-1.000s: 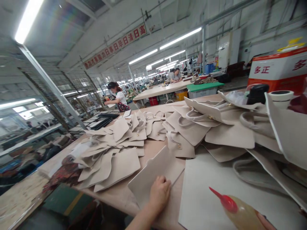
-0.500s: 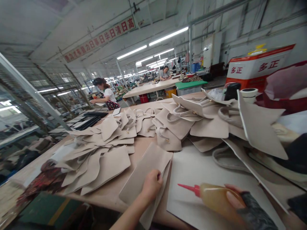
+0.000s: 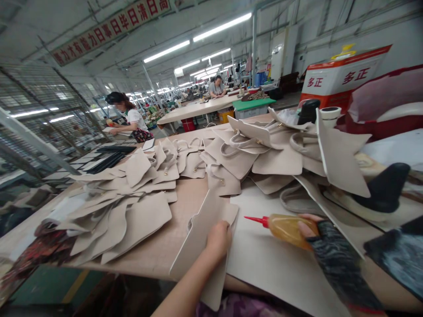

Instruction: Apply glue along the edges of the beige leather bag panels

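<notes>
My left hand (image 3: 218, 237) is closed on a beige cut bag panel (image 3: 198, 233) and holds it tilted up off the wooden table (image 3: 178, 211), at the left edge of a white sheet (image 3: 264, 259). My right hand (image 3: 325, 240), in a dark patterned glove, grips a squeeze bottle of amber glue (image 3: 286, 226). Its red nozzle points left toward the panel, just above the white sheet.
Heaps of beige bag panels (image 3: 132, 202) and handled pieces (image 3: 264, 149) cover the table's middle and back. A red and white box (image 3: 340, 79), a tape roll (image 3: 330, 112) and a black object (image 3: 383, 187) stand at right. Other people (image 3: 128, 119) work at tables behind.
My left hand has lifted the beige panel from lying flat to tilted upward. My right hand has carried the glue bottle up and left, nozzle now near the panel.
</notes>
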A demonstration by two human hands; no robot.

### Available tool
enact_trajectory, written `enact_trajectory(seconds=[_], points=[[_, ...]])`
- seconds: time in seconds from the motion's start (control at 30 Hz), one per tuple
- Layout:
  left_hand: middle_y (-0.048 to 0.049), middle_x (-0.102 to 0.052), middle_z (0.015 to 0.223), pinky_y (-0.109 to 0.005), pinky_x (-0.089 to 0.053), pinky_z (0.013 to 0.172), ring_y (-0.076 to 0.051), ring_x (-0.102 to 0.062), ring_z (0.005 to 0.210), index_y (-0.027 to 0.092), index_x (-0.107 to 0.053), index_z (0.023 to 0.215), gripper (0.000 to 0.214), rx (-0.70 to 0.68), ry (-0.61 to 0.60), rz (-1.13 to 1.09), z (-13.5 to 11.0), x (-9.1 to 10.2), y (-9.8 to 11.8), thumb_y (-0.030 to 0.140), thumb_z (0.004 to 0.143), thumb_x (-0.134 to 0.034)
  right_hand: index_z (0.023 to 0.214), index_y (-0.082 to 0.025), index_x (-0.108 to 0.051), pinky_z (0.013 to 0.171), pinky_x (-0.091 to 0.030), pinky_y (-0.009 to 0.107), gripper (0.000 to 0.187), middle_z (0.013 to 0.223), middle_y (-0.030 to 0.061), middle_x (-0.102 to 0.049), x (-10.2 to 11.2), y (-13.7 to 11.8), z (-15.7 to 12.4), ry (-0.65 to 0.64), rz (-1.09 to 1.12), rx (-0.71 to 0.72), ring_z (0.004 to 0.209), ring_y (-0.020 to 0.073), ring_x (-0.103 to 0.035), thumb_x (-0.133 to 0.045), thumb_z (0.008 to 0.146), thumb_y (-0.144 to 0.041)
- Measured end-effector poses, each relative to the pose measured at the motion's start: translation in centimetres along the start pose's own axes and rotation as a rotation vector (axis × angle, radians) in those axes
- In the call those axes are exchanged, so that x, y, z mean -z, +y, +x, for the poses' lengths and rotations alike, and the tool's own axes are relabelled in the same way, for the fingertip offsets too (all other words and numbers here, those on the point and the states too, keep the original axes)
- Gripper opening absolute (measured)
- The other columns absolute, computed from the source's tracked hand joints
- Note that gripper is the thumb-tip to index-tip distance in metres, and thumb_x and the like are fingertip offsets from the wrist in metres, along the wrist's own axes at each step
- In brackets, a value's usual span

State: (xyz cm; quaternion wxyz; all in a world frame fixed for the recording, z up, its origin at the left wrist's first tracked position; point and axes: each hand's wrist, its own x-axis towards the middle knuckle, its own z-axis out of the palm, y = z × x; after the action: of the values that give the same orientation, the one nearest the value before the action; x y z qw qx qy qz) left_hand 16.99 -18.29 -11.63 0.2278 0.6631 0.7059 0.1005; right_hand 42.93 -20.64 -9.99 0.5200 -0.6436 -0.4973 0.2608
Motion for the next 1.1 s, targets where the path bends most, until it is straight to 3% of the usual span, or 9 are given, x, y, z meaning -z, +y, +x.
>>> enact_trajectory(seconds=[0.17, 0.43, 0.73, 1.1], points=[[-0.0079, -0.069, 0.079, -0.027, -0.043, 0.071, -0.020, -0.062, 0.078, 0.013, -0.068, 0.081, 0.026, -0.005, 0.002, -0.159, 0.8, 0.1, -0.9, 0.012, 0.078, -0.042, 0.098, -0.022, -0.056, 0.085, -0.046, 0.044, 0.042, 0.094, 0.0098, -0.062, -2.4, 0.4, -0.2, -0.077, -0.066, 0.060, 0.087, 0.0278, -0.059, -0.046, 0.079, -0.058], [-0.0071, -0.070, 0.077, -0.026, -0.042, 0.066, -0.020, -0.063, 0.076, 0.012, -0.069, 0.080, 0.026, -0.015, -0.003, -0.236, 1.0, -0.3, -1.4, 0.013, 0.077, -0.043, 0.099, -0.020, -0.054, 0.088, -0.044, 0.045, 0.043, 0.100, 0.0116, -0.061, -4.9, 0.2, 0.4, -0.073, -0.140, 0.151, 0.092, 0.0283, -0.058, -0.043, 0.083, -0.058], [-0.0073, -0.071, 0.082, -0.026, -0.043, 0.070, -0.020, -0.064, 0.079, 0.014, -0.070, 0.082, 0.025, -0.013, 0.020, -0.232, 0.8, -0.5, -1.4, 0.015, 0.078, -0.045, 0.101, -0.020, -0.053, 0.089, -0.045, 0.045, 0.041, 0.101, 0.0131, -0.061, -5.3, -0.1, 1.1, -0.082, -0.204, 0.208, 0.093, 0.0301, -0.059, -0.040, 0.085, -0.056], [-0.0074, -0.071, 0.081, -0.026, -0.044, 0.069, -0.020, -0.064, 0.078, 0.015, -0.069, 0.080, 0.024, -0.040, 0.031, -0.241, 0.7, -0.4, -1.3, 0.017, 0.078, -0.046, 0.101, -0.022, -0.052, 0.086, -0.045, 0.046, 0.039, 0.098, 0.0127, -0.062, -5.2, 0.4, 2.2, -0.119, -0.219, 0.138, 0.090, 0.0302, -0.059, -0.041, 0.084, -0.055]])
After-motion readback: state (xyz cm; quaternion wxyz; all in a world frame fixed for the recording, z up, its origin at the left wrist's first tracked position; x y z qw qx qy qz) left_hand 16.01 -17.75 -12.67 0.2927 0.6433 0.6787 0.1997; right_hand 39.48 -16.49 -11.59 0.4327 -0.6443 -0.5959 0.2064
